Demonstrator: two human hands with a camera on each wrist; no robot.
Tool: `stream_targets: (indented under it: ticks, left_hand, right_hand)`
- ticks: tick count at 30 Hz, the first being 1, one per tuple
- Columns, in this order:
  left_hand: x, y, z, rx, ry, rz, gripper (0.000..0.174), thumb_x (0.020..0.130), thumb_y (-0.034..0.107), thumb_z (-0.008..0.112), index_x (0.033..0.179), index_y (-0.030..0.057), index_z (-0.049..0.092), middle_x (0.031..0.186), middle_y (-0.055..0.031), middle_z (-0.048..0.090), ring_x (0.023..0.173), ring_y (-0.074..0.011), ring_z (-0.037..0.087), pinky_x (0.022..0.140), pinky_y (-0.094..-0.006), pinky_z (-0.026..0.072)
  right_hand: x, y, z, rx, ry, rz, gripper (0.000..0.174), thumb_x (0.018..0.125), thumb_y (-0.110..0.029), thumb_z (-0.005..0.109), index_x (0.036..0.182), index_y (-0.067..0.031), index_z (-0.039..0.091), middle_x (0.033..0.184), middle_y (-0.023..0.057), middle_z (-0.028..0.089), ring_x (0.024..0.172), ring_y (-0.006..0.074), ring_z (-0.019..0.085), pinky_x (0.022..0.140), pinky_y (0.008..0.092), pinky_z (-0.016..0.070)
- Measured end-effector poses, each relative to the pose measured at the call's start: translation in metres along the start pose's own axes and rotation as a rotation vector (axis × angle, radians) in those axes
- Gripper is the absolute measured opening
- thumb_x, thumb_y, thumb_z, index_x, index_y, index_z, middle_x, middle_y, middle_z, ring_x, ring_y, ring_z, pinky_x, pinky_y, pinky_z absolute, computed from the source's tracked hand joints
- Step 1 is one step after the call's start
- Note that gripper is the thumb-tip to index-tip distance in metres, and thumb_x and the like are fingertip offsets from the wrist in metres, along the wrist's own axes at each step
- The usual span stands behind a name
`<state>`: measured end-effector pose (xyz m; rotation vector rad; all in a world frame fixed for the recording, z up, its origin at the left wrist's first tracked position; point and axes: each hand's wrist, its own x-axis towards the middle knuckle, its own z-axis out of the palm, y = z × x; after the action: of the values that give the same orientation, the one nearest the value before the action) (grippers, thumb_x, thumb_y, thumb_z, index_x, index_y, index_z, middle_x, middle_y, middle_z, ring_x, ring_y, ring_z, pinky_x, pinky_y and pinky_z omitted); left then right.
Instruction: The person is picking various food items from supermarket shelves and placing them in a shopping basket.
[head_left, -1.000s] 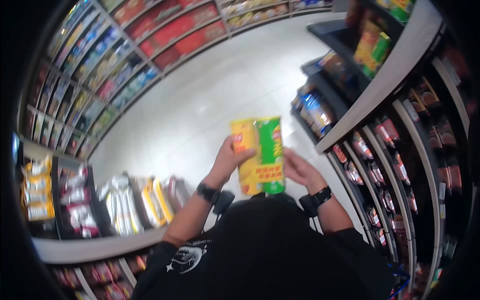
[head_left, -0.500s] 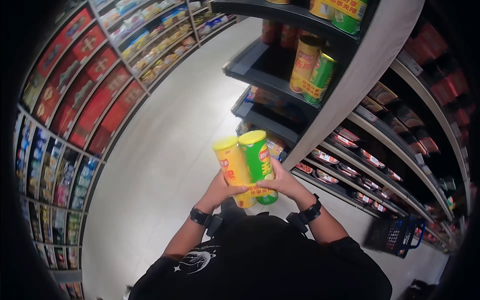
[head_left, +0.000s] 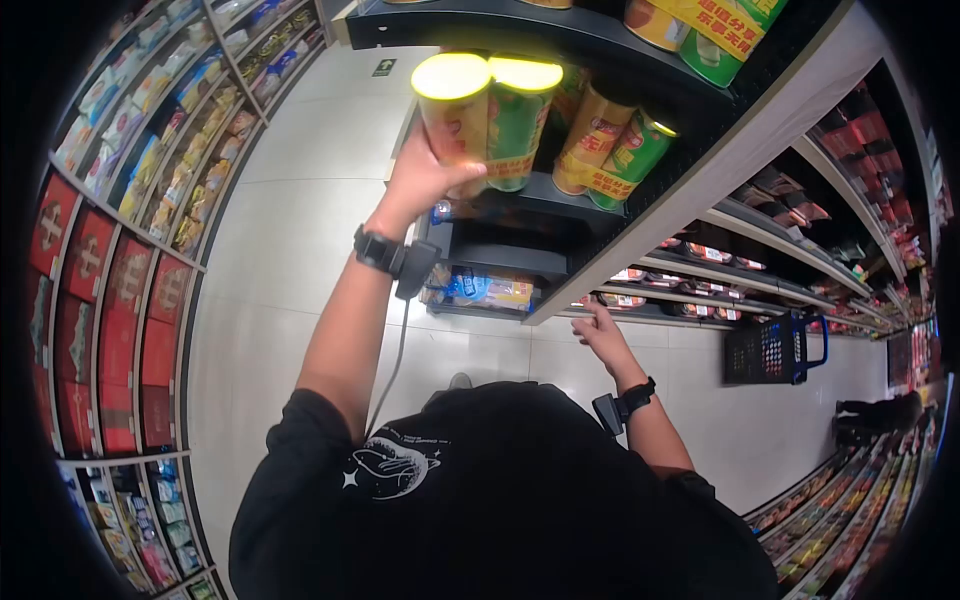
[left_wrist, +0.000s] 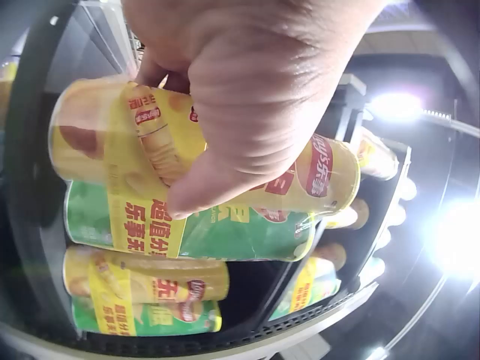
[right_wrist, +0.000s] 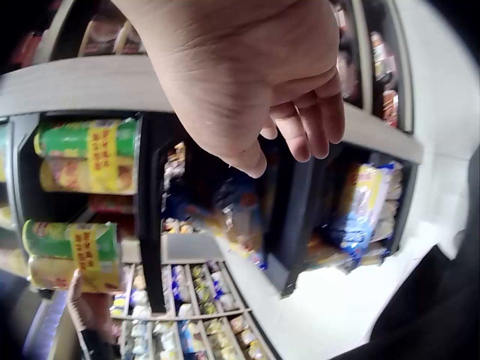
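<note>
My left hand (head_left: 425, 170) grips a taped pair of chip cans, one yellow can (head_left: 455, 115) and one green can (head_left: 520, 125), at the front of a dark shelf. In the left wrist view the thumb lies across the yellow can (left_wrist: 300, 180), and a printed yellow band (left_wrist: 146, 217) binds the two. A like pair of cans (head_left: 605, 160) stands to their right on the same shelf. Lower down, my right hand (head_left: 603, 340) is held away from the cans with loosely bent fingers; nothing is in it in the right wrist view.
More banded cans (head_left: 700, 30) stand on the shelf above. Bagged goods (head_left: 485, 288) lie on a low shelf. A long rack of packaged trays (head_left: 700, 260) runs along the right, and a dark basket (head_left: 765, 350) stands on the floor. Red boxes (head_left: 75, 260) fill shelves at left.
Both hands held the can pair before the body; now the left hand alone has it, raised forward to the shelf. The right hand has let go and dropped aside. The view has turned right.
</note>
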<state>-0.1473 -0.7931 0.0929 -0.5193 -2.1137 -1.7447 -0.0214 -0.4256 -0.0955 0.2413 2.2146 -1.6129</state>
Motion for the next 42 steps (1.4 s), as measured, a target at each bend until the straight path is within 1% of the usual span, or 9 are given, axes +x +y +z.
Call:
stream_targets:
  ticks: [11,18,22,24,26,32,35,36,42]
  left_hand:
    - [0.055,-0.037,-0.015,0.320,-0.177,-0.578,0.051,0.071,0.035,0.083,0.093,-0.0084,0.070,0.087,-0.0110,0.070,0.078,-0.0156,0.065,0.072,-0.0277,0.0502]
    - [0.065,-0.081,-0.015,-0.186,-0.197,-0.255,0.065,0.077,0.004,0.075,0.132,-0.0023,0.041,0.122,-0.0119,0.058,0.111,-0.0222,0.057,0.095,-0.0340,0.0476]
    - [0.059,-0.081,-0.018,0.214,-0.110,-0.527,0.064,0.075,0.013,0.080,0.125,-0.0094,0.047,0.120,-0.0154,0.060,0.107,-0.0209,0.058,0.091,-0.0339,0.0473]
    - [0.036,-0.089,0.007,0.238,0.180,0.003,0.066,0.069,0.019,0.084,0.118,-0.0096,0.050,0.114,-0.0205,0.059,0.102,-0.0266,0.056,0.088,-0.0368,0.0444]
    - [-0.003,-0.073,0.042,0.687,0.515,0.004,0.048,0.068,0.016,0.083,0.099,-0.0021,0.052,0.094,-0.0113,0.048,0.088,-0.0255,0.048,0.080,-0.0390,0.0412]
    - [0.013,-0.063,0.135,0.542,-0.134,0.087,0.086,0.071,0.024,0.083,0.133,-0.0102,0.034,0.126,-0.0247,0.047,0.120,-0.0344,0.048,0.100,-0.0384,0.0415]
    - [0.064,-0.028,0.146,0.404,-0.472,-0.591,0.057,0.069,0.028,0.086,0.100,-0.0137,0.063,0.087,-0.0179,0.068,0.078,-0.0181,0.064,0.071,-0.0329,0.0490]
    - [0.062,-0.061,0.150,0.183,-0.369,-0.435,0.043,0.069,0.028,0.086,0.083,-0.0094,0.069,0.071,-0.0113,0.069,0.063,-0.0132,0.063,0.064,-0.0297,0.0498]
    - [0.054,-0.025,0.160,0.209,-0.345,-0.338,0.040,0.072,0.018,0.085,0.098,-0.0070,0.066,0.093,-0.0123,0.072,0.080,-0.0123,0.067,0.075,-0.0266,0.0515]
  right_hand:
    - [-0.167,0.260,0.006,0.287,0.358,0.818,0.024,0.090,-0.023,0.059,0.107,-0.0059,0.059,0.090,0.0060,0.063,0.077,0.0186,0.062,0.068,0.0354,0.0512]
    - [-0.177,0.277,0.031,0.440,0.348,0.845,0.031,0.090,-0.024,0.056,0.115,-0.0052,0.058,0.101,0.0098,0.065,0.090,0.0245,0.064,0.080,0.0400,0.0518]
    - [-0.137,0.245,0.017,0.431,0.377,0.740,0.025,0.092,-0.024,0.054,0.110,-0.0077,0.058,0.093,0.0053,0.063,0.081,0.0170,0.061,0.074,0.0345,0.0503]
    - [-0.122,0.236,0.008,0.448,0.395,0.683,0.021,0.093,-0.024,0.053,0.108,-0.0085,0.056,0.094,0.0044,0.062,0.081,0.0156,0.060,0.072,0.0326,0.0496]
    - [-0.109,0.232,0.002,0.471,0.418,0.638,0.018,0.092,-0.021,0.054,0.106,-0.0091,0.056,0.092,0.0040,0.063,0.080,0.0149,0.061,0.069,0.0309,0.0495]
    - [-0.091,0.227,-0.007,0.468,0.384,0.577,0.019,0.090,-0.019,0.058,0.106,-0.0096,0.056,0.089,0.0030,0.063,0.076,0.0136,0.061,0.066,0.0290,0.0494]
    - [-0.090,0.231,-0.011,0.469,0.387,0.602,0.024,0.089,-0.019,0.058,0.110,-0.0078,0.055,0.086,0.0023,0.062,0.073,0.0126,0.060,0.062,0.0277,0.0491]
    - [-0.092,0.233,-0.013,0.477,0.386,0.611,0.025,0.089,-0.018,0.058,0.111,-0.0079,0.055,0.087,0.0023,0.062,0.073,0.0127,0.060,0.062,0.0276,0.0490]
    - [-0.120,0.249,-0.012,0.467,0.390,0.697,0.019,0.092,-0.021,0.054,0.107,-0.0098,0.056,0.092,0.0034,0.062,0.080,0.0150,0.060,0.071,0.0323,0.0489]
